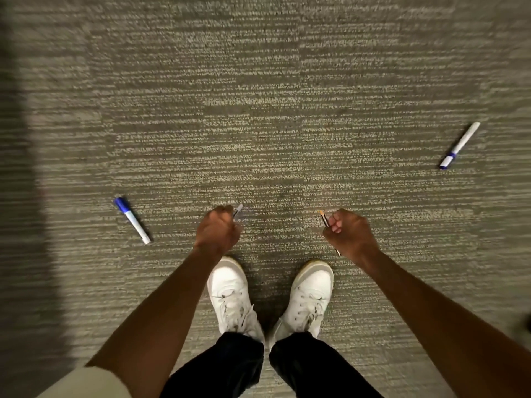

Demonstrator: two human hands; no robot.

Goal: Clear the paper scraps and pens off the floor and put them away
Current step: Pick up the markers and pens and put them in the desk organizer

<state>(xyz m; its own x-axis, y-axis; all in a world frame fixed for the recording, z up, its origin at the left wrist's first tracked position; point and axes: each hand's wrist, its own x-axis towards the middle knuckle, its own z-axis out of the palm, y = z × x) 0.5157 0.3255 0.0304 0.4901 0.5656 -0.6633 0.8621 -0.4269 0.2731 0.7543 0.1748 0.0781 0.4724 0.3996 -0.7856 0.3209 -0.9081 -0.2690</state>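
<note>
Grey striped carpet (258,96) fills the view, blurred at the left edge. Two white shoes (230,294) stand side by side at bottom centre, dark trousers (227,366) above them. Left hand (217,231), fingers curled, grips a thin pale pen (238,209) whose tip pokes out past the knuckles. Right hand (346,232), also curled, holds a slim dark pencil (324,219) with an orange end. One blue-capped marker (132,220) lies on the carpet left of the hands; a second marker (459,145) lies far right, well apart. No paper scraps show.
</note>
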